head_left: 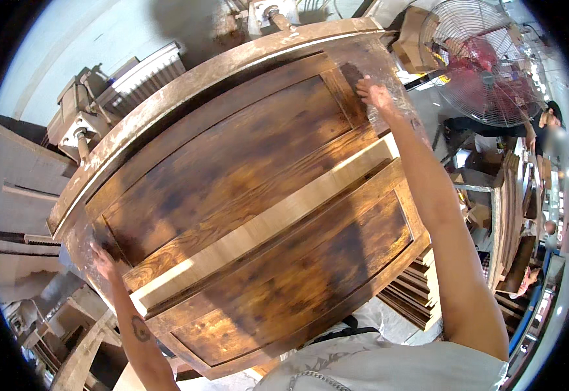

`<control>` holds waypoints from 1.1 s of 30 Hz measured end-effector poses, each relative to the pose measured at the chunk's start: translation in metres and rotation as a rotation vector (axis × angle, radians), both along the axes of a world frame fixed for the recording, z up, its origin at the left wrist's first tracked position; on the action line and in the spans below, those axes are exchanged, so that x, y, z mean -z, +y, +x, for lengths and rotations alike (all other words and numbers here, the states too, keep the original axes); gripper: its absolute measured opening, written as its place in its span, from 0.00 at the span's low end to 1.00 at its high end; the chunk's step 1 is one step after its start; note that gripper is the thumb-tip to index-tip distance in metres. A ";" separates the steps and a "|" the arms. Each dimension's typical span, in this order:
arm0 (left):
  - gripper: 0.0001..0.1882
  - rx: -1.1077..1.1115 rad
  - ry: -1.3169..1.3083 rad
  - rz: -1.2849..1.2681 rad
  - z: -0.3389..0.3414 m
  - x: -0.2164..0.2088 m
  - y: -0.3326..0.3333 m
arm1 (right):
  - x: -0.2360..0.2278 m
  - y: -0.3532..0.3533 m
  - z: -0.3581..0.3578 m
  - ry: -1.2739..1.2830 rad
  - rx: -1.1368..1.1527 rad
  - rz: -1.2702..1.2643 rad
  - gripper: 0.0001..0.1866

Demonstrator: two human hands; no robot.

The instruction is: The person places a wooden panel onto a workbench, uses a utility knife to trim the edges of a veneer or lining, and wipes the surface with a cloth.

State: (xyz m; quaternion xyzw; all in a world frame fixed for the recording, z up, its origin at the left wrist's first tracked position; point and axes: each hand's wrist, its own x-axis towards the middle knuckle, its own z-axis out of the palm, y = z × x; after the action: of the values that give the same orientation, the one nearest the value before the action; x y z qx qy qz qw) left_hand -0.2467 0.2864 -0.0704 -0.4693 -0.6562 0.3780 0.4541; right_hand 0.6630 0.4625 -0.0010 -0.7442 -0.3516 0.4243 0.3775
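Observation:
Two dark-stained wooden panels with raised frames lie side by side: a far panel (232, 150) on the work table and a near panel (297, 280) closer to my body. Between them runs a pale, unstained wood strip (265, 225). My left hand (105, 262) is at the left end of the far panel, its fingers stretched out along that end. Beyond the far panel's right end is my right hand (377, 96), with loosely extended fingers above the table's worn surface. Neither hand visibly grips anything. Whether the fingertips touch the panel is unclear.
A long worn rail (232, 65) with clamp screws (81, 143) borders the table's far side. A large caged fan (486, 78) stands at the right, near a cardboard box (418, 42). Stacked boards (509, 208) fill the right side. Another person (545, 127) is behind the fan.

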 end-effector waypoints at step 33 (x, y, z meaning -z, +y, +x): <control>0.22 0.227 -2.668 2.181 0.216 -0.257 -0.343 | -0.172 -0.389 -0.014 0.841 0.307 0.708 0.36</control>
State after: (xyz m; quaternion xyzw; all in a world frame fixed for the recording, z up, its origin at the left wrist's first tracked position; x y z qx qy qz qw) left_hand -0.0303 -0.0563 0.1866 -0.0250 0.4501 0.8557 0.2540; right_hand 0.6485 0.0736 0.1713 -0.3820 -0.1798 0.4807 0.7686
